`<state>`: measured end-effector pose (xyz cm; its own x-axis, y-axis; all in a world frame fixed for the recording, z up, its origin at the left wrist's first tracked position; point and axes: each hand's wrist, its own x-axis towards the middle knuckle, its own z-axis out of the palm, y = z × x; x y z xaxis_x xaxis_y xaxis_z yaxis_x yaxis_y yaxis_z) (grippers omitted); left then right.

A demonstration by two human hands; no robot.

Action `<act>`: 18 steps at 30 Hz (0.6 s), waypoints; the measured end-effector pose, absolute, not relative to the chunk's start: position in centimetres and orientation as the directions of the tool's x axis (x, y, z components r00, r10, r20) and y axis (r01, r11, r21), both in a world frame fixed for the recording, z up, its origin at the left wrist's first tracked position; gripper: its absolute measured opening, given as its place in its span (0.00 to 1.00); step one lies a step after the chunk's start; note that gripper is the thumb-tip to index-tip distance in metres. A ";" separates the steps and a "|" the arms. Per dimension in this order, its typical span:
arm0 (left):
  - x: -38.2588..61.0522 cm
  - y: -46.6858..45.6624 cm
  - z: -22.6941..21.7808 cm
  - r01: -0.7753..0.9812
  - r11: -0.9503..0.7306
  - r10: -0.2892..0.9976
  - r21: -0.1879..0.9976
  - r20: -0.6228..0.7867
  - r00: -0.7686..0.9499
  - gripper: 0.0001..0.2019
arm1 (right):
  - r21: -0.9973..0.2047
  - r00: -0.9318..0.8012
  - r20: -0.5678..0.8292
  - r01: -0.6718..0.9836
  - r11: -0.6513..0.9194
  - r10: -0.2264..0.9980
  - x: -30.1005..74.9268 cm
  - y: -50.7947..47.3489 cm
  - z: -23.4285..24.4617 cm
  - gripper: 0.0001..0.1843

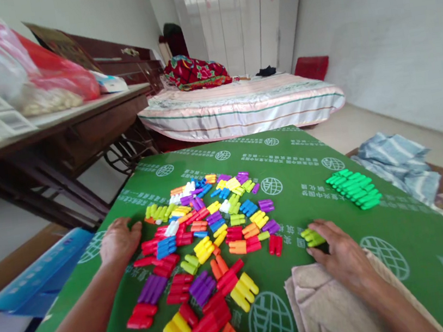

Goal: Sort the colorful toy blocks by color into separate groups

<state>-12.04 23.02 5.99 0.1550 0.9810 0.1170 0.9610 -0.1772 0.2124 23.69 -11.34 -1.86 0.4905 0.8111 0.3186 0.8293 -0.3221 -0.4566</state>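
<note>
My right hand point(336, 251) has its fingers and thumb closed around a lime-green plastic piece point(312, 237) made of joined tubes, low over the green board. My left hand point(118, 240) rests on the board's left side, thumb apart from the fingers, with nothing visible in it. Between the hands spreads a loose pile of similar ribbed pieces in many colours, including yellow pieces point(244, 291), purple pieces point(202, 288), red pieces point(211, 324) and blue pieces point(166, 247). To the right, bright green pieces point(354, 188) lie grouped in rows.
A folded beige cloth point(327, 305) lies under my right forearm on the green board point(283, 165). At the left stands a wooden sewing table point(86, 116) with plastic bags point(56, 74). Beyond is a bed point(241, 105); striped fabric point(396, 163) lies at the right.
</note>
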 end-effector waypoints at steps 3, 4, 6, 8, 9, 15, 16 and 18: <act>-11.8 24.1 5.7 0.974 -0.150 0.986 0.171 0.101 0.134 0.26 | -0.446 0.510 0.343 0.828 -0.341 0.789 23.8 -11.6 -1.6 0.21; -11.8 24.5 5.6 0.978 -0.139 0.987 0.157 0.098 0.125 0.25 | -0.430 0.514 0.351 0.831 -0.353 0.782 23.9 -11.7 -1.5 0.21; -11.7 25.0 5.3 0.984 -0.122 0.990 0.129 0.090 0.111 0.23 | -0.389 0.517 0.363 0.840 -0.378 0.775 23.9 -11.9 -1.3 0.20; -11.6 25.3 5.0 0.989 -0.111 0.991 0.102 0.080 0.103 0.22 | -0.349 0.500 0.370 0.856 -0.382 0.783 23.8 -12.1 -1.2 0.20; -11.5 25.4 5.0 0.990 -0.106 0.992 0.090 0.074 0.100 0.22 | -0.332 0.486 0.372 0.865 -0.375 0.791 23.7 -12.1 -1.1 0.19; -11.0 25.5 5.4 0.997 -0.066 0.998 0.037 0.025 0.065 0.20 | -0.233 0.427 0.399 0.903 -0.361 0.811 22.9 -11.2 -0.8 0.16; -10.9 25.5 5.4 0.998 -0.060 0.998 0.025 0.013 0.060 0.20 | -0.219 0.421 0.403 0.907 -0.361 0.813 22.8 -11.0 -0.8 0.17; -10.9 25.4 5.5 0.999 -0.052 0.999 0.013 0.003 0.052 0.22 | -0.191 0.410 0.406 0.912 -0.364 0.817 22.6 -10.7 -0.8 0.18</act>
<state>-10.87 25.43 5.50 0.0519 0.9986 0.0027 0.9986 -0.0520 0.0134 22.60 -10.66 -0.78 0.4104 0.8167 0.4057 0.9119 -0.3636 -0.1906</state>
